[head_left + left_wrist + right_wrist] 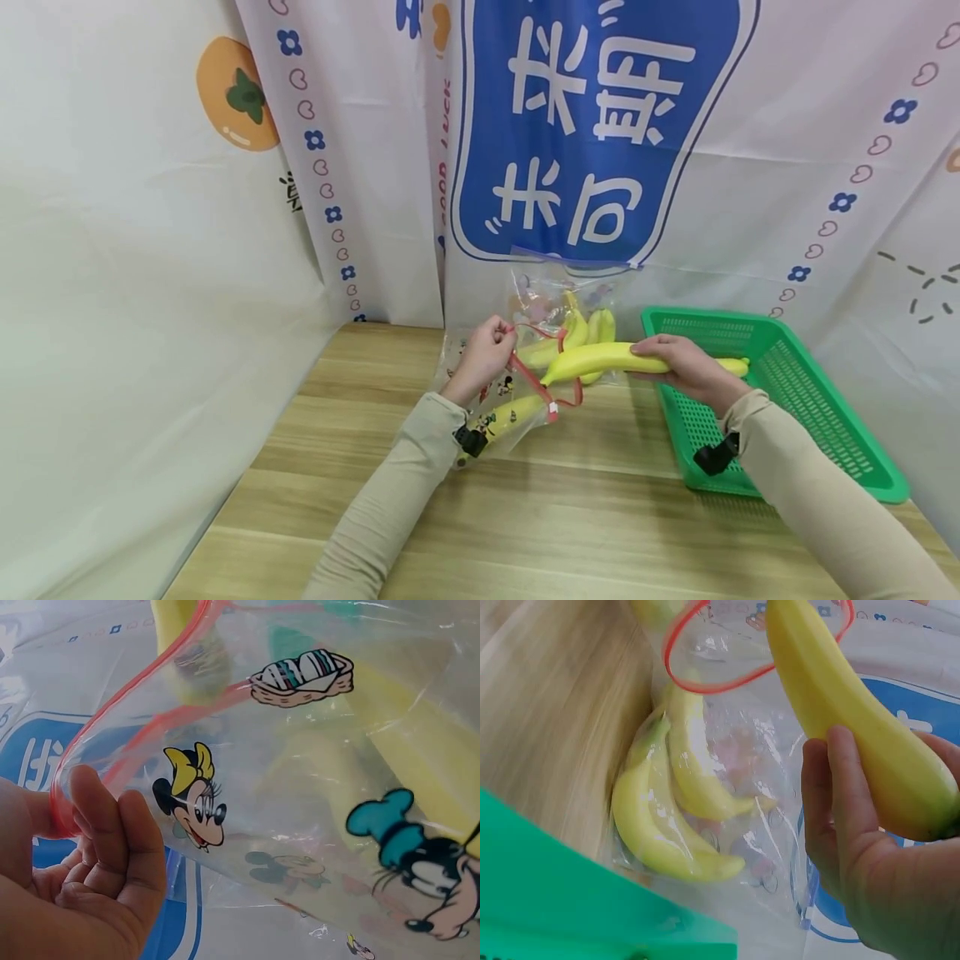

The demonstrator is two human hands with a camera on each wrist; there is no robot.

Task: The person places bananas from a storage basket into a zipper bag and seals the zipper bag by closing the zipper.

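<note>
My left hand (487, 354) pinches the red zip edge of a clear cartoon-printed bag (262, 772), and its mouth gapes. A yellow banana (517, 412) lies inside this bag. My right hand (693, 367) grips another banana (855, 712) by one end, fingers on one side and thumb on the other. That banana's far tip is at the red-edged mouth of the bag. Behind them, a second clear bag (536, 287) with a purple zip edge holds several bananas (652, 802).
A green plastic basket (832, 392) stands at the right of the wooden table (585, 517). Beyond my right wrist, a yellow banana tip (735, 367) shows over the basket. A printed white cloth with a blue panel (480, 167) hangs along the table's back edge.
</note>
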